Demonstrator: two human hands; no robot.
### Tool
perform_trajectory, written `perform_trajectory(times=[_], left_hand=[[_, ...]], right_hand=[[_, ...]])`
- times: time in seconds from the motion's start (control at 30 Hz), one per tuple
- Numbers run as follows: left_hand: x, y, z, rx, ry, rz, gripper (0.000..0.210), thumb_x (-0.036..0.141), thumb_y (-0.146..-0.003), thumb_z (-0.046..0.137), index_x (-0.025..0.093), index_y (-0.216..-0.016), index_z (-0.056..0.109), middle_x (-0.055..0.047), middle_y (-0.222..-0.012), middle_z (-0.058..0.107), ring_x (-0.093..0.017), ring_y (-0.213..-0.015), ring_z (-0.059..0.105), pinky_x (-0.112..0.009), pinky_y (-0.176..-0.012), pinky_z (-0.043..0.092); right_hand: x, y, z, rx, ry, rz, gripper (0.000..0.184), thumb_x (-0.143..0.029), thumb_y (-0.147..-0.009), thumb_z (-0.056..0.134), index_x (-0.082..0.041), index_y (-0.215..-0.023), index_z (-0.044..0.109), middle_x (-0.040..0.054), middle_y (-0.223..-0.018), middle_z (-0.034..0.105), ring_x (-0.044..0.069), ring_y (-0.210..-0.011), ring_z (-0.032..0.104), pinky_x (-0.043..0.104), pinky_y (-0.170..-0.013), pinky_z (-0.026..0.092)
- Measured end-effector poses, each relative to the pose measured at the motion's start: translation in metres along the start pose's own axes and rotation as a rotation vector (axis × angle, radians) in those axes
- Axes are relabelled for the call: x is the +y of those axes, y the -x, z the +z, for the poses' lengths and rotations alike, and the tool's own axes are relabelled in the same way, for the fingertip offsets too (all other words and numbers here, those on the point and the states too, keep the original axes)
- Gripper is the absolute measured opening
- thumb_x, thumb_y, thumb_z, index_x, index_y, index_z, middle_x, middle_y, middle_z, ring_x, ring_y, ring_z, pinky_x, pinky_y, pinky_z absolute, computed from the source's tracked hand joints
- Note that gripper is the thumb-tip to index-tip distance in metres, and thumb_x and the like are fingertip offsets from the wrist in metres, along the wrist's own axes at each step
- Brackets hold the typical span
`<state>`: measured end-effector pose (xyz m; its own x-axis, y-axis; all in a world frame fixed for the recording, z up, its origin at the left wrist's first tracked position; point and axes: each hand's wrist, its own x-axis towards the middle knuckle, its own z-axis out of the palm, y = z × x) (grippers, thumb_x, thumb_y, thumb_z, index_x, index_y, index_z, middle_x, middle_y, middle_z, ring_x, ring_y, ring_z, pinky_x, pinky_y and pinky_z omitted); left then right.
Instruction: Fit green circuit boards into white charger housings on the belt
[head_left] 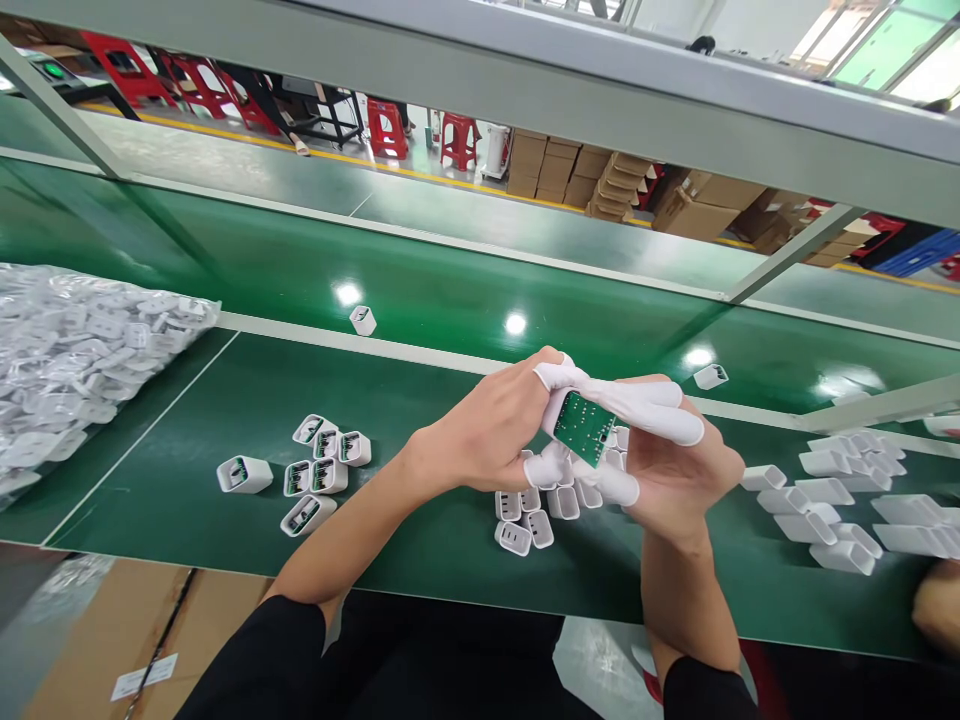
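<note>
My left hand point(491, 425), with white finger cots on its fingertips, is closed around a small white charger housing point(553, 412). A green circuit board point(582, 426) with solder points stands at the mouth of that housing; how far inside it sits I cannot tell. My right hand point(675, 455), also in finger cots, pinches the board from the right between thumb and fingers. Below both hands a cluster of open white housings point(514, 537) stands on the green work surface. To the left is a group of housings with boards inside point(311, 478).
A clear bag of white plastic parts point(97, 350) lies at far left. More white housings point(821, 510) stand at right, near another person's hand point(937, 605). Single housings point(363, 320) sit on the green belt point(442, 295) beyond the pale strip. A metal beam point(600, 120) crosses above.
</note>
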<state>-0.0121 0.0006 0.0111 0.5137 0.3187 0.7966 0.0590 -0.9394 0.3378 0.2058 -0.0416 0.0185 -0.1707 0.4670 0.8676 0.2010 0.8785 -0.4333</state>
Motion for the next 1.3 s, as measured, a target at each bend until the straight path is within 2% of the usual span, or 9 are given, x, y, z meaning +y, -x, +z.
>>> perform_trajectory(times=[0.23,0.37,0.53,0.7,0.8,0.93,1.1,1.2,1.3], left_hand=[[0.000,0.002,0.003,-0.011,0.004,-0.039,0.043,0.050,-0.108,0.062,0.022,-0.133,0.043,-0.003,-0.101,0.052,-0.018,-0.073,0.045,-0.033,-0.062,0.043],[0.002,0.007,0.003,-0.043,0.009,-0.141,0.056,0.053,-0.108,0.061,0.022,-0.149,0.039,-0.002,-0.103,0.053,-0.016,-0.069,0.043,-0.033,-0.062,0.043],[0.002,0.014,0.003,0.010,0.055,-0.196,0.065,0.043,-0.108,0.058,0.025,-0.162,0.026,-0.004,-0.112,0.056,-0.019,-0.080,0.056,-0.037,-0.075,0.055],[0.001,0.016,0.007,-0.041,0.151,-0.247,0.073,0.046,-0.107,0.058,0.025,-0.165,0.018,-0.012,-0.126,0.062,-0.027,-0.099,0.070,-0.048,-0.089,0.064],[0.002,0.015,0.008,-0.070,0.230,-0.311,0.079,0.049,-0.103,0.068,0.024,-0.164,0.026,-0.017,-0.136,0.066,-0.034,-0.112,0.075,-0.053,-0.094,0.067],[0.000,0.010,0.003,-0.056,0.278,-0.312,0.082,0.044,-0.093,0.084,0.025,-0.160,0.039,-0.017,-0.135,0.069,-0.037,-0.118,0.078,-0.053,-0.098,0.070],[0.007,0.006,-0.013,0.036,0.413,-0.232,0.056,0.032,-0.099,0.082,0.029,-0.147,0.053,-0.010,-0.124,0.070,-0.024,-0.093,0.075,-0.044,-0.087,0.069],[0.010,0.003,-0.020,0.109,0.479,-0.189,0.046,0.027,-0.102,0.079,0.030,-0.142,0.056,-0.008,-0.122,0.067,-0.021,-0.095,0.072,-0.041,-0.087,0.067],[0.012,0.002,-0.023,0.126,0.438,-0.162,0.048,0.023,-0.101,0.080,0.030,-0.142,0.058,-0.006,-0.120,0.066,-0.020,-0.097,0.070,-0.038,-0.089,0.066]], right_hand=[[-0.004,-0.007,0.002,-0.086,0.169,0.061,0.068,-0.033,-0.093,0.095,-0.038,-0.156,0.073,0.0093,-0.141,0.077,0.035,-0.125,0.078,0.059,-0.102,0.071],[-0.007,-0.009,-0.001,-0.073,0.241,-0.028,0.074,-0.037,-0.094,0.091,-0.035,-0.163,0.066,0.0118,-0.140,0.075,0.037,-0.126,0.076,0.060,-0.100,0.070],[-0.013,-0.010,-0.005,-0.139,0.397,-0.117,0.080,-0.034,-0.094,0.091,-0.032,-0.168,0.061,0.0141,-0.143,0.075,0.036,-0.122,0.077,0.057,-0.098,0.069],[-0.004,-0.002,-0.005,-0.190,0.579,-0.211,0.089,-0.024,-0.091,0.094,-0.031,-0.172,0.056,0.0154,-0.147,0.075,0.038,-0.127,0.076,0.055,-0.100,0.068],[0.004,0.004,-0.005,-0.161,0.574,-0.281,0.091,-0.018,-0.089,0.094,-0.029,-0.172,0.058,0.0153,-0.146,0.077,0.038,-0.119,0.078,0.053,-0.093,0.068],[0.010,0.007,-0.007,-0.129,0.525,-0.325,0.089,-0.025,-0.084,0.102,-0.030,-0.166,0.067,0.0153,-0.145,0.079,0.041,-0.114,0.078,0.057,-0.087,0.067],[0.010,0.009,-0.007,-0.048,0.566,-0.276,0.093,-0.033,-0.080,0.107,-0.032,-0.163,0.067,0.0120,-0.135,0.082,0.039,-0.109,0.079,0.055,-0.086,0.068],[0.007,0.006,-0.003,0.007,0.571,-0.250,0.093,-0.033,-0.079,0.108,-0.032,-0.161,0.064,0.0095,-0.130,0.081,0.034,-0.106,0.080,0.050,-0.085,0.069],[0.003,-0.001,0.001,-0.014,0.571,-0.324,0.082,-0.025,-0.082,0.104,-0.032,-0.154,0.066,0.0093,-0.130,0.081,0.031,-0.107,0.079,0.047,-0.084,0.069]])
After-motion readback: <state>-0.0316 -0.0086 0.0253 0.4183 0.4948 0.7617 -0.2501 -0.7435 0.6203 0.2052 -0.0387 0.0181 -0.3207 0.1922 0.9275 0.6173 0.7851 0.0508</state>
